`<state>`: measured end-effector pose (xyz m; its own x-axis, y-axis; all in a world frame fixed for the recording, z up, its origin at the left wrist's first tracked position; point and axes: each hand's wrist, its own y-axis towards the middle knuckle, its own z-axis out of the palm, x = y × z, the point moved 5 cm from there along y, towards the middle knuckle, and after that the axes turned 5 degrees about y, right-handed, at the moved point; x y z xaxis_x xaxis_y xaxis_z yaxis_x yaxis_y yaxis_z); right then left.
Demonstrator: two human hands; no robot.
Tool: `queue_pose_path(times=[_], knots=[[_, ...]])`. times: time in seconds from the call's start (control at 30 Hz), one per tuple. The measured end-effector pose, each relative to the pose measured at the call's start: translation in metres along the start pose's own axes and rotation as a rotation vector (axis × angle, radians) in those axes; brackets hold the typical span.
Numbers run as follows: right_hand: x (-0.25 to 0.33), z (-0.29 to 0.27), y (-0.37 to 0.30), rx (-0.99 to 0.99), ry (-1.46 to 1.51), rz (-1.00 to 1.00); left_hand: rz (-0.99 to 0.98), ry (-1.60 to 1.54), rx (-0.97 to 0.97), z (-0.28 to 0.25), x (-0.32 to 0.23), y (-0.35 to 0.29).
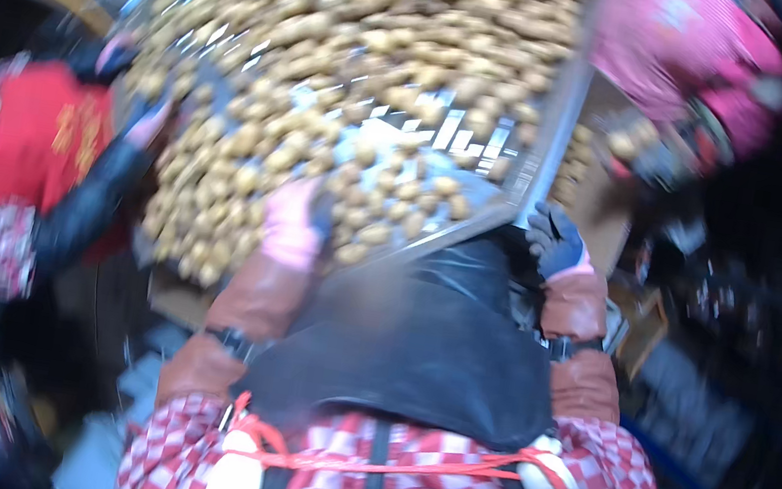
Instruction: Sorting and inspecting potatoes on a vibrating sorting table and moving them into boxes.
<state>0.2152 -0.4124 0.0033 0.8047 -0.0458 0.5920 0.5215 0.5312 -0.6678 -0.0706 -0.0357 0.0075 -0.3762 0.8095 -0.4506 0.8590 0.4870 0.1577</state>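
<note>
Lettering first: yellow characters run down the red vest (82, 133) of a co-worker at the left, far too blurred to read, and a pale mark on the pink top (660, 32) of another person at upper right is just as smeared. On to the potatoes (337, 64), and they are everywhere across the metal-rimmed table (548, 152), heaped thick at the far side, thinning toward the near corner where a bluish-grey surface shows between them! No common heading here: the oval ones lie with long axes at assorted angles, and blur stretches the far ones roughly sideways. Yellow-tan, round to oval, some catching bright light. The left hand (296, 215), gloved pink and dark, is down among the potatoes at the near edge, its fingers blurred; whether they grip one, I cannot tell. And over on the right, the dark-blue-gloved right hand (558, 244) is just beside the table's corner, fingers bent and slightly apart; whether they close on anything, I cannot tell
</note>
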Motion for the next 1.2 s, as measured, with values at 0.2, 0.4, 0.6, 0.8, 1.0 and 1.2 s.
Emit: queue_pose_path(times=[0.2, 0.4, 0.6, 0.8, 1.0, 1.2], knots=[[-0.037, 0.147, 0.022, 0.119, -0.404, 0.189, -0.221, 0.334, 0.054, -0.031, 0.053, -0.078], [-0.061, 0.191, 0.047, 0.271, -0.86, 0.208, -0.677, 0.35, -0.069, -0.049, 0.108, -0.151], [-0.12, 0.249, 0.069, 0.282, -1.625, -0.02, -0.277, 0.21, -0.031, -0.009, 0.057, -0.088], [-0.158, 0.277, 0.066, 0.619, -1.71, -0.153, 0.129, 0.225, -0.003, -0.029, 0.046, -0.071], [-0.106, 0.258, 0.055, 0.627, -1.091, 0.052, -0.376, 0.343, -0.087, -0.039, 0.097, -0.105], [-0.131, 0.265, 0.074, 0.801, -1.187, -0.235, -0.855, 0.146, 0.056, -0.051, 0.137, 0.042]])
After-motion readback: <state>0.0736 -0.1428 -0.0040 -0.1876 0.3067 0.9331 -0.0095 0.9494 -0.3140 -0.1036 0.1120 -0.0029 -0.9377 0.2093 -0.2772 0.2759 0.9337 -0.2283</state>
